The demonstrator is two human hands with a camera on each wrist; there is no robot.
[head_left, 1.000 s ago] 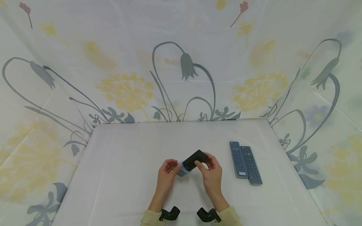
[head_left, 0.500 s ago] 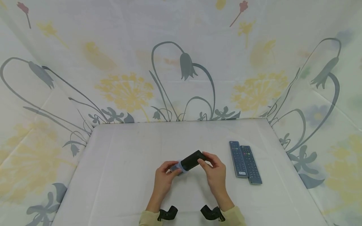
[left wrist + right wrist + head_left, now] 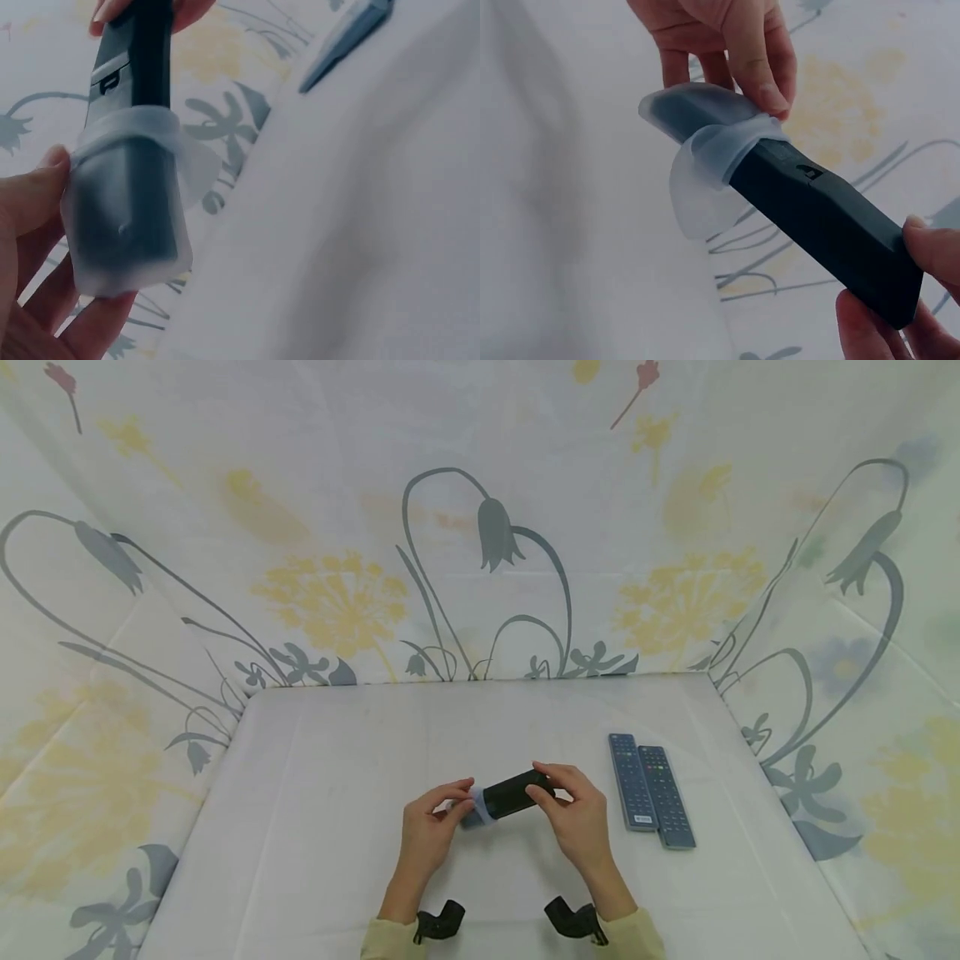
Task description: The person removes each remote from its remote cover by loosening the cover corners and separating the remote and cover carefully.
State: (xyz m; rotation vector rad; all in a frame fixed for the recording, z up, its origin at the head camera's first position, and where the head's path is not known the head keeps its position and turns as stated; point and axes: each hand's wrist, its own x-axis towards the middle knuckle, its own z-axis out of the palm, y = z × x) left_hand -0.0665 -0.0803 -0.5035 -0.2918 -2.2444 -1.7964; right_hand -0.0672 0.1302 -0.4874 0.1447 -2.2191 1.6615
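Note:
A black remote control (image 3: 513,793) is held above the white table, one end inside a translucent, pale silicone cover (image 3: 481,807). My left hand (image 3: 427,837) pinches the covered end between thumb and fingers. At the bare end, my right hand (image 3: 579,823) grips the remote with thumb and fingertips. In the left wrist view, the cover (image 3: 124,214) encloses the lower part of the remote, and its rim is folded back. The right wrist view has the remote (image 3: 825,225) with its back and battery-cover latch showing, and a loose flap of the cover hangs at the side.
Two dark remote controls, a left one (image 3: 632,781) and a right one (image 3: 666,797), lie side by side on the table (image 3: 337,793) to the right. Flower-printed cloth (image 3: 480,593) hangs behind and at both sides. Black wrist cameras (image 3: 441,920) sit on both wrists.
My hands have moved slightly apart, the left one leftward and the right one rightward. The held remote has tilted closer to horizontal. Both remotes on the table have stayed in place.

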